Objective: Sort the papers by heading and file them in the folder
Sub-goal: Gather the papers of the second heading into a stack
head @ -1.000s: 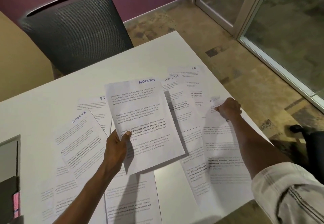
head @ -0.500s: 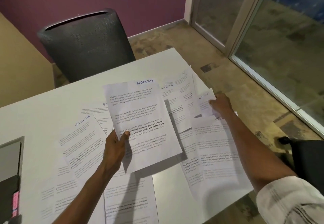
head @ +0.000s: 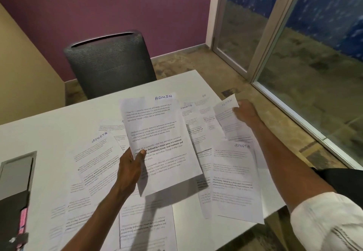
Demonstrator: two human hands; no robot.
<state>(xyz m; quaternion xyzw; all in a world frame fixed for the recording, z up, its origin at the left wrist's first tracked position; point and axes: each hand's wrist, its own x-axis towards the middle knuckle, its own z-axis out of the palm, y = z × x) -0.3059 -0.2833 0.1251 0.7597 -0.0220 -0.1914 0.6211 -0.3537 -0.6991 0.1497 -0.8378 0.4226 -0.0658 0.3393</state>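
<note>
My left hand (head: 129, 167) grips a printed sheet headed ADMIN (head: 157, 132) by its lower left edge and holds it up above the white table (head: 49, 128). At the table's right side my right hand (head: 245, 111) pinches the top of a second sheet (head: 227, 119) and lifts it off the pile; its blurred heading also seems to read ADMIN. Under it lies a sheet headed SPORTS (head: 235, 178). Other sheets headed SPORTS (head: 98, 160) and HR (head: 204, 103) lie spread over the table. No folder can be made out for certain.
A black mesh office chair (head: 110, 62) stands behind the table's far edge. A dark flat object (head: 15, 174) with something pink beside it lies at the table's left edge. Glass doors (head: 275, 34) are at the right, and the table's right edge is close to my right arm.
My right hand has picked the right-hand sheet up by its top, uncovering the SPORTS sheet beneath. My head has tilted up. My left hand still holds the ADMIN sheet.
</note>
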